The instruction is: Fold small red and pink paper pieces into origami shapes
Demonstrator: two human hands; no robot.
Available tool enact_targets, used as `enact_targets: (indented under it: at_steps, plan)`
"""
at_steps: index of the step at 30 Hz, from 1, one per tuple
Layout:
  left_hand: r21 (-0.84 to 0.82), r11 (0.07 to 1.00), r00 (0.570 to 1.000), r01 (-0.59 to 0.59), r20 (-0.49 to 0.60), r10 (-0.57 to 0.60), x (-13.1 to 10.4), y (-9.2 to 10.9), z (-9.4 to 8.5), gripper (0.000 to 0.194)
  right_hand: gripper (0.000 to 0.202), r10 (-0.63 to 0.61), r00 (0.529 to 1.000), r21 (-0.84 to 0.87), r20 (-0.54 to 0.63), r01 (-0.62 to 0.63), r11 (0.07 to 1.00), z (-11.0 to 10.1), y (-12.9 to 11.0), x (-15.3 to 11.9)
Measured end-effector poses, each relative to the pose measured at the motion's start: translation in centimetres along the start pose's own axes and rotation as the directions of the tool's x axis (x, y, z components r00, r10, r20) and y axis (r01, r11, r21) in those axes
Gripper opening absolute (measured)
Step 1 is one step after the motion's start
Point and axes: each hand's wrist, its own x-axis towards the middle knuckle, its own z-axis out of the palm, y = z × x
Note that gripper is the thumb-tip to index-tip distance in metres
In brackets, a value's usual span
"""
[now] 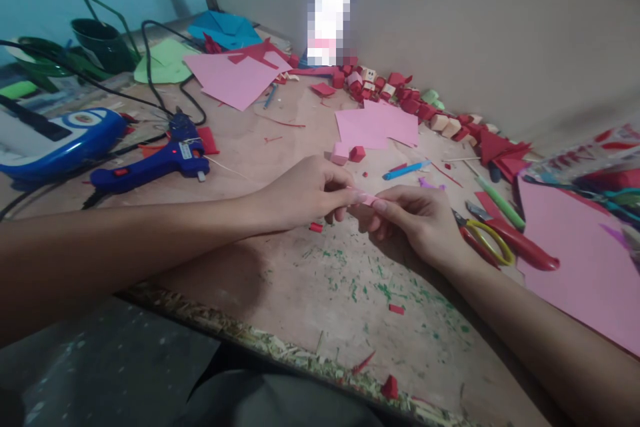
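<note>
A small pink paper piece point(367, 198) is stretched between my two hands over the middle of the table. My left hand point(320, 190) pinches its left end between thumb and fingers. At its right end, my right hand point(417, 217) grips it the same way. Just beyond my hands sit a pink paper cube point(340, 153) and a red one point(357, 153). A small red scrap point(316, 227) lies below my left hand. The blue pen-like tool point(407, 170) rests beyond my right hand.
A blue glue gun point(150, 163) with a cord lies at left. Scissors point(485, 240) and red-handled pliers point(525, 240) lie by my right wrist, beside a pink sheet point(575, 253). Small cubes point(410, 101) line the wall. A bright blurred screen point(330, 13) stands at the back.
</note>
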Motion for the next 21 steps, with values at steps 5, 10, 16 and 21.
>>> enact_targets:
  at_steps: [5, 10, 16, 21]
  plan:
    - [0.062, 0.996, 0.997, -0.063, -0.049, 0.066, -0.4, 0.0, 0.1, 0.037, 0.024, -0.023, 0.999, -0.012, 0.023, 0.023, 1.000, 0.0, 0.2, 0.0]
    - [-0.014, 0.997, 0.997, -0.075, -0.027, 0.074, -0.2, 0.0, 0.2, 0.023, 0.027, 0.001, 0.999, 0.021, 0.033, -0.001, 1.000, -0.3, 0.4, -0.1]
    - [0.043, 0.998, 0.997, -0.054, -0.049, 0.056, -0.4, 0.0, 0.0, 0.029, 0.026, 0.022, 0.999, 0.027, 0.047, -0.023, 0.999, -0.2, 0.3, -0.1]
    - [0.064, 0.995, 0.997, -0.070, -0.033, 0.072, -0.3, 0.2, 0.2, 0.027, 0.036, 0.003, 1.000, -0.048, 0.028, -0.002, 0.999, 0.2, -0.9, -0.4]
